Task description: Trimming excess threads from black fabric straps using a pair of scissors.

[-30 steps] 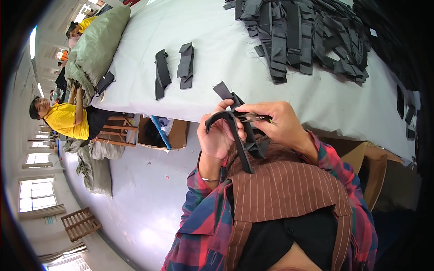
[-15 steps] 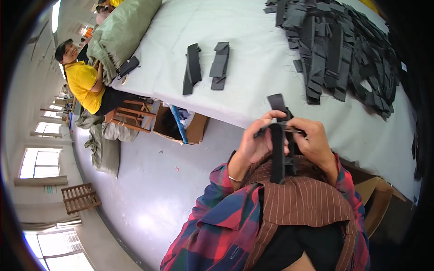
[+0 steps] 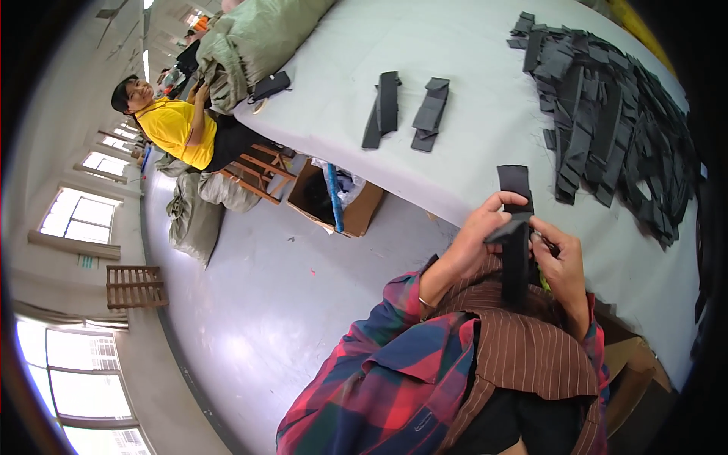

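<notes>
Close to my body, at the table's near edge, I hold up a black fabric strip (image 3: pixel 516 265) with folded flaps. My left hand (image 3: pixel 474 241) is closed on it, thumb and fingers pinching the folded part. My right hand (image 3: pixel 563 267) is curled at the strip's right side, fingertips against it. A small dark metal tool (image 3: pixel 553 247) shows partly between its fingers; its kind is mostly hidden. Beyond my hands, two folded black strips, one on the left (image 3: pixel 382 110) and one on the right (image 3: pixel 431 114), lie apart on the white-covered table (image 3: pixel 334 98).
A large heap of black strips (image 3: pixel 607 114) covers the table's right side. At the far left, a person in a yellow shirt (image 3: pixel 178 130) stands by a big green sack (image 3: pixel 258 45). Below the table edge are an open cardboard box (image 3: pixel 364 208) and a wooden stool (image 3: pixel 262 171).
My view has shifted, so the scene sits farther right. The held strip has turned between my hands, and the metal tool is now more covered by my right hand.
</notes>
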Action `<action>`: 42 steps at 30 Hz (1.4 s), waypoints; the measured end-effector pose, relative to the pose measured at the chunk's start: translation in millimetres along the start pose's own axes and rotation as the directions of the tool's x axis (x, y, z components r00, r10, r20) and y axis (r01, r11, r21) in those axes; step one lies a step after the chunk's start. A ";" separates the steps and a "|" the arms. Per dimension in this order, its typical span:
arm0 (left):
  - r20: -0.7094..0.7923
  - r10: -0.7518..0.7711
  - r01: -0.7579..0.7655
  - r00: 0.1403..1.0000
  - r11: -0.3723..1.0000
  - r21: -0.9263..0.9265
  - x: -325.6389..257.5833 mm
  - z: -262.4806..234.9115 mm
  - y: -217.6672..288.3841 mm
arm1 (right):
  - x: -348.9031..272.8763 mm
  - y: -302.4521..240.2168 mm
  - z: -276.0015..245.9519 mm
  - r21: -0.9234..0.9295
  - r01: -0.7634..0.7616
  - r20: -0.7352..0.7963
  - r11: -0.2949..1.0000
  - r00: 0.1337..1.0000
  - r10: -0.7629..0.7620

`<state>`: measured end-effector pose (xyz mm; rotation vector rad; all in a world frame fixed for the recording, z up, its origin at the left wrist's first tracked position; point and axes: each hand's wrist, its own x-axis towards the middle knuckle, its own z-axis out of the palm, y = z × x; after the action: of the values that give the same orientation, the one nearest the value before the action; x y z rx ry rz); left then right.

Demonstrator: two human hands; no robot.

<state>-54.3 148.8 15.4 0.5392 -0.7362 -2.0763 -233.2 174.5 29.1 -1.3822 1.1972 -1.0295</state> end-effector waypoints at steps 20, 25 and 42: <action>0.191 0.256 -0.319 0.948 0.711 0.627 -1.1 37.4 -14.2 | 5.8 13.0 -28.8 0.554 -0.266 0.150 0.789 0.964 0.219; 0.154 0.150 -0.215 0.977 0.685 0.696 10.6 41.8 -12.9 | 3.0 17.0 -37.7 0.569 -0.198 0.065 0.798 0.978 0.196; 0.283 0.337 -0.411 0.898 0.415 0.812 36.3 35.2 7.0 | 28.2 -3.9 -41.5 0.436 0.152 -0.100 0.887 0.988 -0.120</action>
<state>-91.6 126.2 42.0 0.7330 -1.8020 -1.1667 -269.0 140.6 38.6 -1.0837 0.8491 -1.3635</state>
